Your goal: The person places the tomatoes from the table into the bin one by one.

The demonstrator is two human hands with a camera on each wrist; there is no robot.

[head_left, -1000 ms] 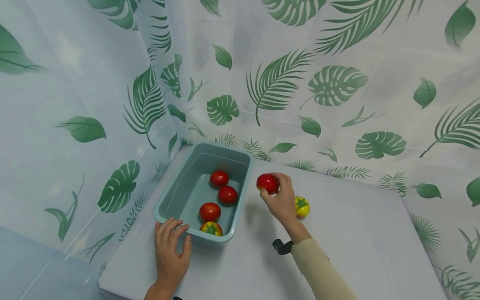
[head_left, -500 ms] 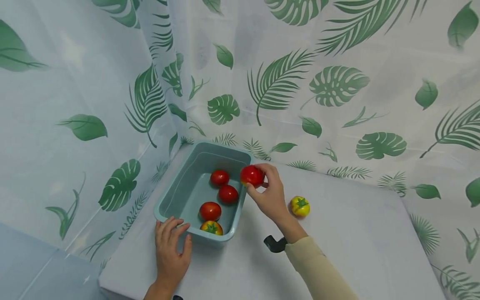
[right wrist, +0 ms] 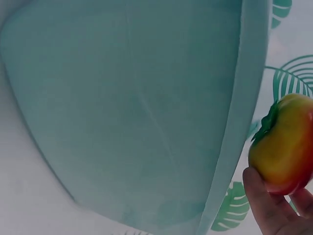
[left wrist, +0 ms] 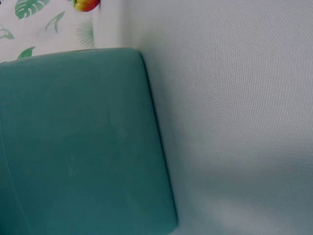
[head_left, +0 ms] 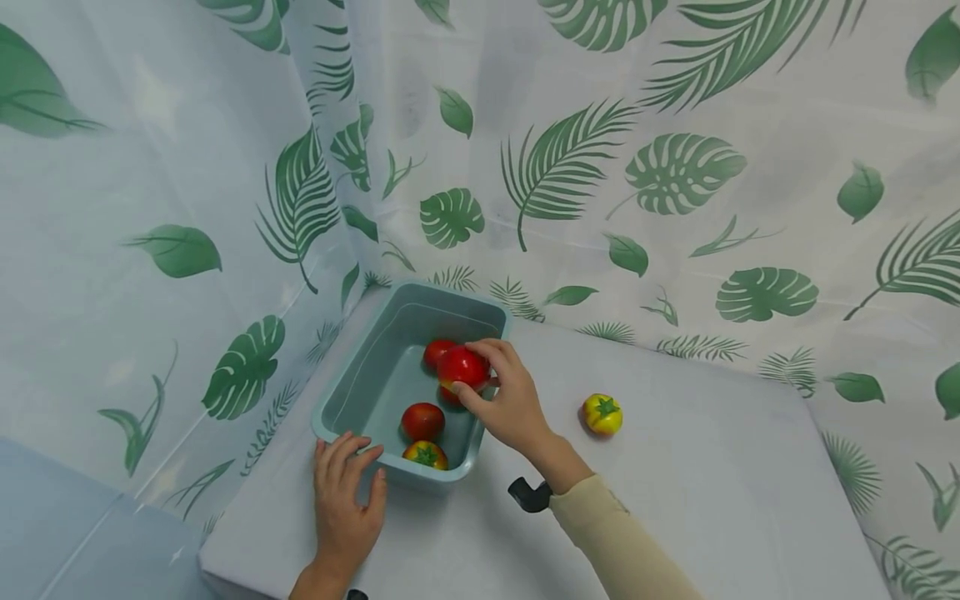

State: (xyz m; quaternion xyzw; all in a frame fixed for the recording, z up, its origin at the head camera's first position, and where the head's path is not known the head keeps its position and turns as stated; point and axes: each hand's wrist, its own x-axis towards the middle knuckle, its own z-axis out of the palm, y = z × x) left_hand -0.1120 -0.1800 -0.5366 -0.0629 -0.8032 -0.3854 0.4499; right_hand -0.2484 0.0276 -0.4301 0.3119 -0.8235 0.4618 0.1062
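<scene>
My right hand (head_left: pixel 513 412) holds a red tomato (head_left: pixel 459 365) over the right side of a blue-green plastic basin (head_left: pixel 386 387). In the right wrist view, this tomato (right wrist: pixel 286 147) shows a yellow end and green leaves, gripped between thumb and fingers. My left hand (head_left: pixel 347 500) rests its fairly straight fingers on the basin's near left rim. Inside the basin lie a red tomato (head_left: pixel 422 422), a yellow-red one (head_left: pixel 426 455) with a green leafy top, and two other red ones partly hidden behind the held tomato. The left wrist view shows the basin's outer wall (left wrist: pixel 83 142).
A yellow tomato (head_left: pixel 602 414) with a green top sits on the white-covered table (head_left: pixel 712 467), right of my right forearm. Leaf-printed curtains (head_left: pixel 570 250) hang behind and to the left. A black wrist mount (head_left: pixel 529 495) sticks out from my right wrist.
My right hand has carried the red tomato leftward from above the table, across the basin's right rim, to over its inside. The left hand has stayed on the rim.
</scene>
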